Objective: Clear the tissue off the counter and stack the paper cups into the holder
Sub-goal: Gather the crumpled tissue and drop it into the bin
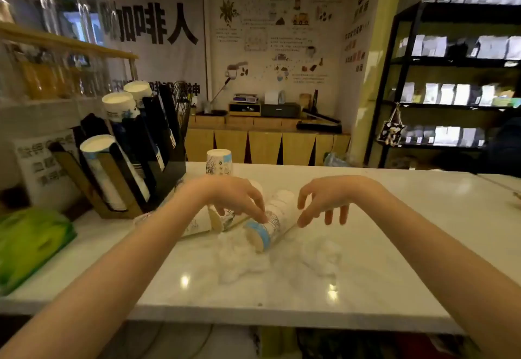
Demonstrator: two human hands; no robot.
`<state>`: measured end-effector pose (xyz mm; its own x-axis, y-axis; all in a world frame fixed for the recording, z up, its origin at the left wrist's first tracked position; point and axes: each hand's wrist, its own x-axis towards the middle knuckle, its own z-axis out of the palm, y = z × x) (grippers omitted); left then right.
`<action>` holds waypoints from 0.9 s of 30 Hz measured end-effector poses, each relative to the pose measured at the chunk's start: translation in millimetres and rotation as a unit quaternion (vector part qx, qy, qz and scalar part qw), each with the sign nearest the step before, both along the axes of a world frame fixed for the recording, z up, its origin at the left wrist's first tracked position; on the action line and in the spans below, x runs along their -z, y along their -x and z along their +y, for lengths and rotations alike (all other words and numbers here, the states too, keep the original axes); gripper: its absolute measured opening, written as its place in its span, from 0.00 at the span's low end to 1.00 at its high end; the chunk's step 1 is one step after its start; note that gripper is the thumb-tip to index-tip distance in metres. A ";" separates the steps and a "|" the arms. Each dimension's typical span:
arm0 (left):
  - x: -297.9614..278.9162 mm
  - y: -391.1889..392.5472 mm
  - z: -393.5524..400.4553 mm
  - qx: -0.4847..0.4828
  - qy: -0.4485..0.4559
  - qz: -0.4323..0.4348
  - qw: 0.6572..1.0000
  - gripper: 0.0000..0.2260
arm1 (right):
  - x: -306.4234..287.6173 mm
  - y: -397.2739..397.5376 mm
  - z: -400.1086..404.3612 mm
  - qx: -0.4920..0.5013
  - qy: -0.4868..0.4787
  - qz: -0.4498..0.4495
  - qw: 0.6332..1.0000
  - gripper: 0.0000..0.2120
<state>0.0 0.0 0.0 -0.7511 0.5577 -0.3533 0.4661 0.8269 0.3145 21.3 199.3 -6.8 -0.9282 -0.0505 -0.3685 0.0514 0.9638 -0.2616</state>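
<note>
A short stack of paper cups (275, 221) with a blue band lies on its side in the middle of the white counter (394, 245). My left hand (234, 195) hovers over it, fingertips touching its near end, fingers apart. My right hand (324, 197) hangs open just right of the stack, holding nothing. Another tipped cup (203, 223) lies under my left wrist. One cup (219, 162) stands upside down at the counter's far edge. Crumpled white tissue (239, 257) lies in front of the stack, with a second clump (321, 254) to the right. The black cup holder (135, 147) stands at the left, with cup stacks in its slots.
A green plastic pack (28, 243) lies on the counter's left end. A printed sign (45, 164) stands behind the holder. A black shelf unit (451, 85) with bags fills the right background, and a wooden cabinet (267, 141) with equipment runs along the far wall.
</note>
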 end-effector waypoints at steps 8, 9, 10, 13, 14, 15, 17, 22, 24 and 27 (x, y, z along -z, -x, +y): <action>63.1 -5.8 -15.5 0.004 0.071 0.049 0.996 0.21 | 53.6 -19.0 -5.4 0.036 -0.039 -0.026 0.998 0.33; 72.1 -6.8 -17.4 -0.001 0.072 0.051 0.996 0.21 | 61.1 -19.8 -5.4 0.034 -0.037 -0.026 0.998 0.30; 80.4 -8.2 -18.9 -0.006 0.069 0.056 0.996 0.21 | 67.9 -20.0 -5.1 0.031 -0.034 -0.016 0.999 0.27; 100.8 -12.5 -22.4 -0.037 0.010 0.120 0.992 0.19 | 79.1 -19.9 -3.3 0.028 -0.019 0.041 0.999 0.17; 105.3 -14.6 -24.4 -0.053 -0.018 0.144 0.988 0.18 | 78.2 -21.0 -3.7 0.027 -0.009 0.061 0.998 0.15; 108.6 -17.3 -27.1 -0.067 -0.045 0.162 0.983 0.17 | 76.1 -21.8 -4.6 0.024 0.003 0.081 0.996 0.15; 111.1 -23.5 -32.9 -0.082 -0.098 0.169 0.977 0.16 | 69.5 -24.6 -7.2 0.013 0.039 0.111 0.993 0.15; 92.9 -50.0 -48.0 -0.101 -0.259 0.092 0.956 0.14 | 49.5 -44.0 -20.1 -0.040 0.146 0.133 0.979 0.15; 87.0 -67.3 -55.5 -0.112 -0.321 0.040 0.939 0.15 | 46.1 -59.3 -24.8 -0.066 0.192 0.133 0.970 0.13; 89.5 -99.5 -66.6 -0.147 -0.411 -0.060 0.898 0.19 | 49.1 -90.9 -31.1 -0.085 0.293 0.088 0.948 0.13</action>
<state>99.5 -66.6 -89.5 -0.8926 0.4508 -0.0013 0.1876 0.3740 0.9083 112.2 168.2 -55.8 -0.9329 -0.3530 -0.0720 -0.1851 0.6412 -0.7447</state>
